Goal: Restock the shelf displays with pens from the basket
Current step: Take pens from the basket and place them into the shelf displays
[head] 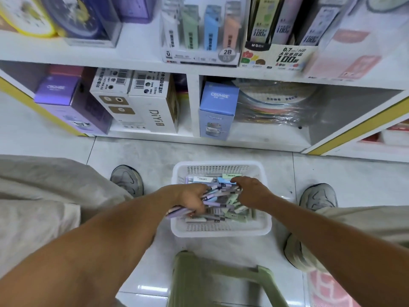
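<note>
Person seated, looking down between the knees at a white basket point(221, 231) on the tiled floor point(221, 149), directly in front of a white shelf unit point(192, 107).

Basket: perforated plastic, rectangular, holding a loose heap of pens point(223, 197) and small flat packs in lilac, blue, mint and white. Pens lie crosswise in no order.

Left hand point(191, 199): down over the left half of the basket, grip curled round a bundle of lilac pens point(177, 212) whose ends stick out past the basket's left rim under the wrist.

Right hand point(249, 192): over the right-centre of the heap, fingers bent downward among the pens, fingertips toward the far side near a blue pack. Whether this grip has anything pinched, cannot tell; the back of the hand hides the fingers.

Shelf, upper tier: a display box marked 2B point(200, 56) with pastel refill cases standing upright, and next to it on the right a display box marked 0.7 HB point(278, 58) with dark and pale cases.

Lower tier: purple carton point(57, 91), white DiYi carton point(152, 116), blue carton point(218, 111), a stack of wrapped round items point(276, 103).

Grey shoes point(128, 179) on either side of the basket. Green stool point(219, 282) at the near edge.
</note>
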